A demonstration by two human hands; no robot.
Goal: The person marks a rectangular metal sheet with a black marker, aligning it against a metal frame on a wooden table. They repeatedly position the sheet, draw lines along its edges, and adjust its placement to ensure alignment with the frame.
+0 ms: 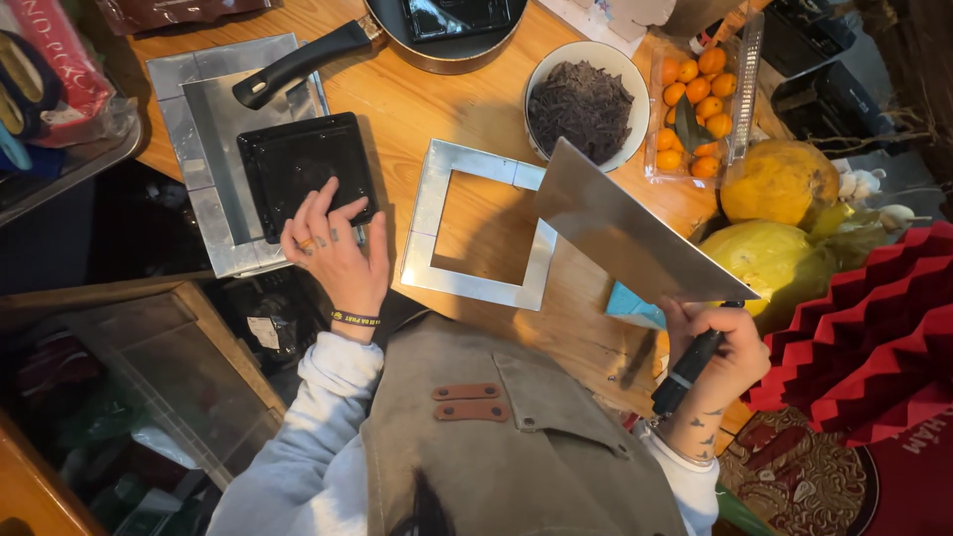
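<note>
Table of pale wood held everything we had out. The largest metal piece, a flat grey sheet-metal tray, lay at the left with a black square dish set on it. Our left hand rested open, fingers spread, on the near edge of that dish. In the middle lay a square metal frame, empty inside, so the wood showed through it; nothing had been filled or pressed into it yet, as far as we could judge.

Our right hand was closed around the black handle of a wide metal scraper, whose broad, clean blade hung tilted above the table, its far corner near the frame's right side. The blade carried nothing, so we judged the work with it not begun.

Behind the frame stood a white bowl of dark chopped pieces, looking already cut and untouched since. Beside it sat a clear tub of small orange fruits, then two big yellow citrus. A black pan stood at the far edge.
</note>
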